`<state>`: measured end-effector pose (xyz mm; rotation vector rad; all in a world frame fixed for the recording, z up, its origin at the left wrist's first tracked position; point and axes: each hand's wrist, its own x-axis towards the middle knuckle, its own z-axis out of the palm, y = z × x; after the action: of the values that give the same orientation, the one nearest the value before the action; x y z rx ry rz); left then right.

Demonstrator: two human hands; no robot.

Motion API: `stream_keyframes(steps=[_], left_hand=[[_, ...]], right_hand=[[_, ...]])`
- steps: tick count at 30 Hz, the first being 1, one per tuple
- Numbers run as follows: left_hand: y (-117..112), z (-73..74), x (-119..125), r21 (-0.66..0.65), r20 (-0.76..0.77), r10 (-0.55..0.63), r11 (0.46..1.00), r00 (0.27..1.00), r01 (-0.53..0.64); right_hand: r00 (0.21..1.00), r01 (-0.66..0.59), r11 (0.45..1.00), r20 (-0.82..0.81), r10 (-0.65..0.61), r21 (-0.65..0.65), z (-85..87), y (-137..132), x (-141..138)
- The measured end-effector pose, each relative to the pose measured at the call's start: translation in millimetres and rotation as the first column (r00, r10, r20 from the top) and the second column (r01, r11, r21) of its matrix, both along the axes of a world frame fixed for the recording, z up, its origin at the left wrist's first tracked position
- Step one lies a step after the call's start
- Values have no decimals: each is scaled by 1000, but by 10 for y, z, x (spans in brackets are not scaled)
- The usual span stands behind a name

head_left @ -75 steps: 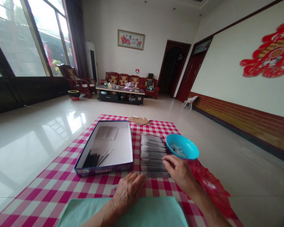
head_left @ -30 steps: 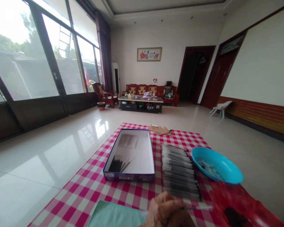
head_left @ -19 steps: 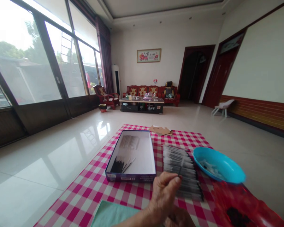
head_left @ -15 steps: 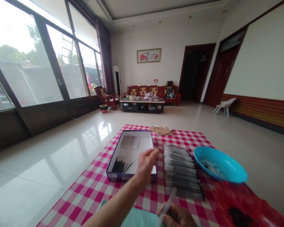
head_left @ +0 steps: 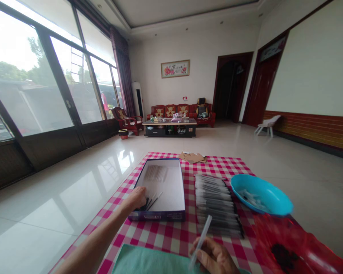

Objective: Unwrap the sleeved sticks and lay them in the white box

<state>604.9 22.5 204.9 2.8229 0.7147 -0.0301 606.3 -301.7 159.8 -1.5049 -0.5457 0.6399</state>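
My left hand (head_left: 137,197) reaches into the near left corner of the shallow blue-sided box (head_left: 162,190), fingers closed on the bundle of thin black sticks (head_left: 149,203) lying there. What exactly it grips is hidden. My right hand (head_left: 214,258) sits at the bottom edge, shut on a clear thin tube (head_left: 201,240) that points up and away. A row of clear tubes with dark fillings (head_left: 215,203) lies to the right of the box on the red checked cloth (head_left: 171,234).
A turquoise bowl (head_left: 261,194) with small white pieces stands right of the tube row. A red plastic bag (head_left: 291,251) lies at the near right, a green cloth (head_left: 148,262) at the near edge. Brown cardboard scraps (head_left: 192,156) lie at the cloth's far side. Shiny tiled floor surrounds it.
My left hand has moved from above the tube row, leftward into the box's near corner. My right hand still holds the clear tube, now tilted upright.
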Motion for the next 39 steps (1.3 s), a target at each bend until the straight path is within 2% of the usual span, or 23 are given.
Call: stream_keyframes(steps=[3,7,10,13,15,17,19,21,25,29,34,39], left_hand=[[-28,64,14,20,-147,6,1000,989,-3],[-165,243,-35,94,-83,-40,994,996,47],[-482,339,-103,108,51,-158,982,986,152],[-947,294,-176,73,183,-320,947,930,311],[-1237,198,-216,92,407,-497,857,767,507],[-1442,99,-242,221,475,-644,747,600,627],[-1542,34,-259,329,423,-740,663,522,673],[-1554,13,-273,367,363,-776,628,515,687],[-1471,31,-315,331,338,-772,632,538,700],[-1447,18,-386,314,352,-735,676,580,666],[-1601,-47,-473,318,371,-673,739,640,594],[-1856,-178,-473,260,328,-609,793,722,551]], right_hand=[[997,-13,998,-69,18,66,-37,-13,26],[993,28,986,-117,-9,164,-96,-14,24],[988,69,974,-149,-37,216,-112,1,20],[978,97,966,-205,-48,240,-108,14,20],[976,101,969,-212,-52,226,-83,15,13],[984,92,978,-170,-60,189,-38,9,2],[991,93,985,-105,-78,147,11,2,-9],[995,96,988,-52,-90,124,38,-3,-10],[988,142,975,-86,-129,172,-20,-2,20],[933,322,903,-256,-253,285,-112,-7,65],[857,477,828,-365,-364,295,-139,-21,80],[890,432,864,-281,-360,261,-143,-22,82]])
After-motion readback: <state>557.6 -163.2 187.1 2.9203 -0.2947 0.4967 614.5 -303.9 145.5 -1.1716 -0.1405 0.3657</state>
